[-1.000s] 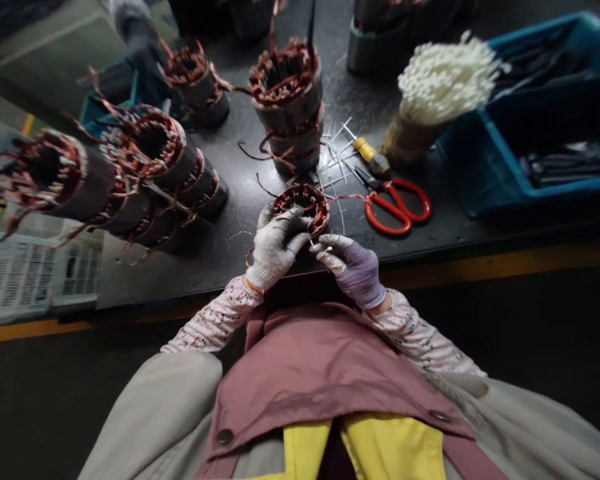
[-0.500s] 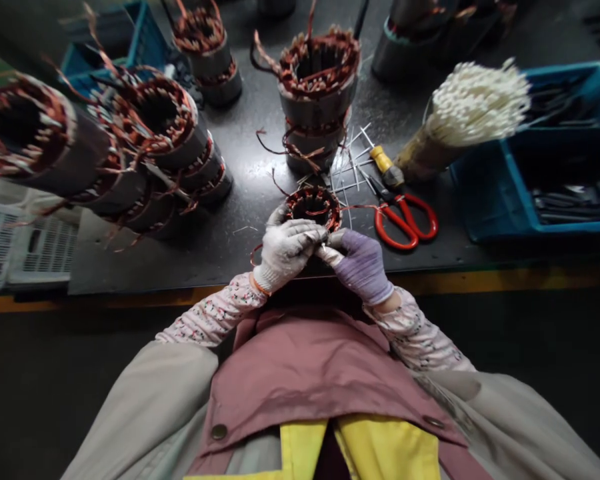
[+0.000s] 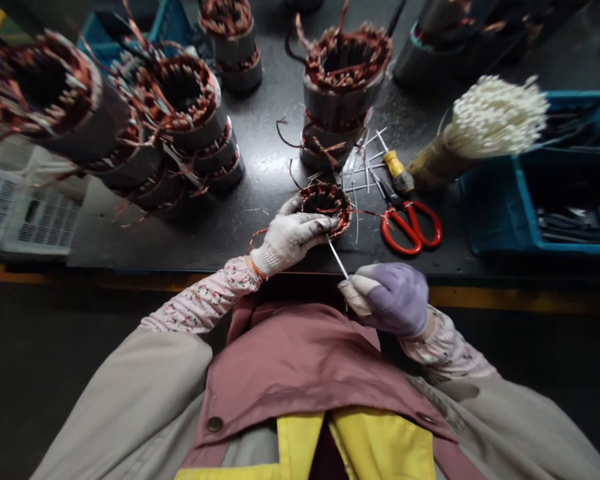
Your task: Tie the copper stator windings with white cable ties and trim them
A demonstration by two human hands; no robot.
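Note:
A small stator [image 3: 325,200] with copper windings stands near the table's front edge. My left hand [image 3: 295,232], in a white glove with dark smudges, closes on its near left rim. From the stator's near side a thin white cord [image 3: 338,257] runs taut and straight down to the right. My right hand [image 3: 393,297], in a purple glove with pale fingertips, pinches the cord's lower end in front of the table edge. A copper lead sticks out of the stator toward red-handled scissors [image 3: 411,227].
Behind the stator stands a taller stack of stators [image 3: 347,73], with loose white cords around its base. A yellow-handled tool [image 3: 394,165] lies by the scissors. More stator stacks [image 3: 187,107] fill the left. At right are a white cord bundle [image 3: 500,117] and a blue bin [image 3: 490,213].
My right hand has moved away from the stator, down and to the right, drawing the white cord out straight. My left hand has stayed on the stator. The camera view has shifted slightly.

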